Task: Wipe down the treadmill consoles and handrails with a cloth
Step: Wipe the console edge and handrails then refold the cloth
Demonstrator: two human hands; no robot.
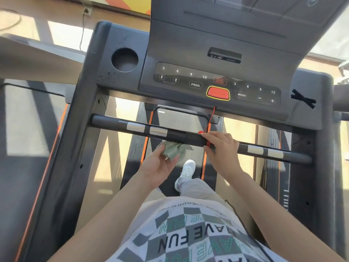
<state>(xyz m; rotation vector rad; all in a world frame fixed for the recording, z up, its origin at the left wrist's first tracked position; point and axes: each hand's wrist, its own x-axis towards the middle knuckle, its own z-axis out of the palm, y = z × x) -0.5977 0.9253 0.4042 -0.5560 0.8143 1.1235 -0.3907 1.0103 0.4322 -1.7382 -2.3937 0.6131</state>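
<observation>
The handrail (188,138) runs crosswise just ahead of me. My left hand (160,164) holds the cloth (173,150) at its near edge, and my right hand (221,146) grips the bar alongside.

Head-worn, looking down (handrail (181,135) close)

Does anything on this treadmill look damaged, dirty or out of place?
A black tape cross is stuck on the right wing of the console, like a makeshift patch; the left wing has a cup holder in the matching spot. Droplets or smudges speckle the left wing.
</observation>
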